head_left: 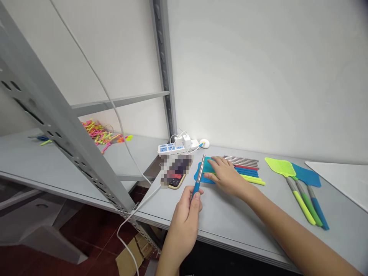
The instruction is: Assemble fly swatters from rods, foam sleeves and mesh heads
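Observation:
My left hand (186,214) is closed around the blue grip of a fly swatter handle (200,170), whose metal rod points up and away from me. To its right, my right hand (225,174) reaches over loose teal and blue swatter heads (198,177), fingers apart, fingertips at the teal one; whether they press on it I cannot tell. Beyond that hand lies a row of handles (247,168), with metal rods and red, blue and yellow grips, partly hidden by it. Further right rest several swatters with heads attached, among them a yellow-green one (280,166) and a blue one (306,174).
A phone (176,180) lies left of the swatter heads, partly blurred. Behind it are a power strip (163,149) and a round white device (204,143). A white cable (120,119) hangs before the metal shelf post (71,126). Colourful small pieces (100,132) heap on the left shelf.

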{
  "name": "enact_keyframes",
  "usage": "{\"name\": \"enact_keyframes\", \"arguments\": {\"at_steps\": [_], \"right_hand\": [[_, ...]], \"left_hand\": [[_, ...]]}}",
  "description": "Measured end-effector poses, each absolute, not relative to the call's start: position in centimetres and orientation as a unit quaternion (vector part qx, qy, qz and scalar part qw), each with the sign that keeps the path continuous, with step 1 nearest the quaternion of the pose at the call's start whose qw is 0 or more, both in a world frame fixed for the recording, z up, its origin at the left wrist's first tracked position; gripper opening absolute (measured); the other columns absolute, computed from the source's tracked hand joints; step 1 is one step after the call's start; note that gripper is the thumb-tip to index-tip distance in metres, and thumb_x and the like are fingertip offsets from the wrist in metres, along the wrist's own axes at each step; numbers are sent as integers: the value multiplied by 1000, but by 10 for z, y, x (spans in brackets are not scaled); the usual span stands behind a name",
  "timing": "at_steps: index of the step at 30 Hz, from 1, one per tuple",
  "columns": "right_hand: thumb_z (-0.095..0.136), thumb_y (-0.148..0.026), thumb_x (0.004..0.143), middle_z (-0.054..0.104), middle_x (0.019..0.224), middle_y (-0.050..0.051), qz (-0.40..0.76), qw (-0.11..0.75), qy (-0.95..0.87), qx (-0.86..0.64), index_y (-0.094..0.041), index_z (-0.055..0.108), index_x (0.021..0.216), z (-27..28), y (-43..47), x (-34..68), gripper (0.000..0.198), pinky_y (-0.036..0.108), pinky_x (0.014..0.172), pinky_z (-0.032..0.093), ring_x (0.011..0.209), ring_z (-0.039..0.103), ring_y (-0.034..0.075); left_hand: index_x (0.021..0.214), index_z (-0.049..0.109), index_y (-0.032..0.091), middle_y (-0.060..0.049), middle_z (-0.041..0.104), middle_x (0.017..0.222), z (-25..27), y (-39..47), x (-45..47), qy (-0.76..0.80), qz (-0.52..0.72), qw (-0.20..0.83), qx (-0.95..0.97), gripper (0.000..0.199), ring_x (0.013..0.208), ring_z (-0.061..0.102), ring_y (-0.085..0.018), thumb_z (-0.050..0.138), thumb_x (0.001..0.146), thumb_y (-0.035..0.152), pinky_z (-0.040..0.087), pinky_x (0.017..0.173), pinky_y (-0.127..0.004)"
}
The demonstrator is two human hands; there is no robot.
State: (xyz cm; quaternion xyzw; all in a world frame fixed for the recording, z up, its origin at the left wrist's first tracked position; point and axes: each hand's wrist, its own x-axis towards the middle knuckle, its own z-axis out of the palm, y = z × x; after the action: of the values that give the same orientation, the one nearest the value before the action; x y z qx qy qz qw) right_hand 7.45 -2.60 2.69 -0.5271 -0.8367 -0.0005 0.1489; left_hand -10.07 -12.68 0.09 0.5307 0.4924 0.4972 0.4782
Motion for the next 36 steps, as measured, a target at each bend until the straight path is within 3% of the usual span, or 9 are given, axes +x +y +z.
{"name": "enact_keyframes", "arguments": {"at_steps": [4, 14, 20, 24, 27, 30, 32, 36], "right_hand": [[36, -56, 97, 37, 153, 23, -54, 114, -836, -534, -9, 45, 144, 1, -3, 76, 67, 64, 112, 18, 144, 26, 39], [46, -35, 98, 55, 141, 15, -131, 100, -852, -497, -17, 64, 123, -5, -20, 77, 36, 65, 113, 14, 136, 40, 35], [42, -17, 99, 69, 122, 9, -192, 158, -859, -448, -21, 70, 107, 13, -33, 93, 29, 61, 112, 17, 118, 57, 29], [47, -14, 96, 74, 100, 4, -216, 285, -812, -462, -22, 69, 99, 29, -56, 121, 23, 53, 109, 24, 95, 64, 21], [59, -23, 91, 68, 83, 3, -193, 452, -706, -510, -21, 65, 93, 33, -87, 142, 7, 43, 92, 40, 78, 60, 18], [62, -32, 89, 54, 68, -2, -40, 651, -483, -584, -21, 61, 88, 29, -122, 151, 11, 30, 61, 41, 60, 50, 14], [63, -34, 89, 50, 67, -4, 84, 745, -360, -555, -22, 58, 87, 24, -142, 151, 14, 26, 52, 37, 55, 46, 12], [65, -30, 86, 54, 71, -3, 229, 800, -286, -475, -22, 57, 87, 18, -171, 151, 12, 24, 46, 39, 54, 51, 11]], "left_hand": [[107, 55, 20, 5, 40, 68, -6, -121, -100, 486, 507, 504, 503, 38, 53, 34, -10, 45, 95, 55, 31, 48, -19], [103, 54, 21, 6, 37, 68, -14, -114, -95, 454, 504, 547, 490, 32, 56, 32, -10, 47, 96, 52, 28, 52, -19], [99, 58, 19, 6, 38, 64, -12, -115, -94, 467, 525, 519, 486, 37, 54, 35, -10, 52, 92, 55, 31, 49, -19], [92, 61, 18, 6, 38, 60, -8, -116, -89, 475, 536, 497, 490, 39, 50, 34, -9, 56, 88, 57, 31, 46, -19], [87, 63, 18, 5, 41, 59, -4, -118, -85, 476, 527, 489, 506, 39, 51, 37, -10, 58, 86, 57, 33, 47, -20], [87, 66, 18, 2, 48, 61, 1, -123, -81, 471, 486, 496, 544, 37, 53, 41, -12, 59, 87, 55, 34, 49, -21], [89, 67, 18, 0, 53, 65, 4, -126, -77, 465, 454, 490, 580, 34, 57, 45, -13, 58, 89, 51, 37, 52, -22], [87, 69, 20, -2, 62, 75, 4, -134, -68, 460, 398, 444, 657, 30, 65, 50, -15, 55, 92, 46, 40, 58, -24]]}}
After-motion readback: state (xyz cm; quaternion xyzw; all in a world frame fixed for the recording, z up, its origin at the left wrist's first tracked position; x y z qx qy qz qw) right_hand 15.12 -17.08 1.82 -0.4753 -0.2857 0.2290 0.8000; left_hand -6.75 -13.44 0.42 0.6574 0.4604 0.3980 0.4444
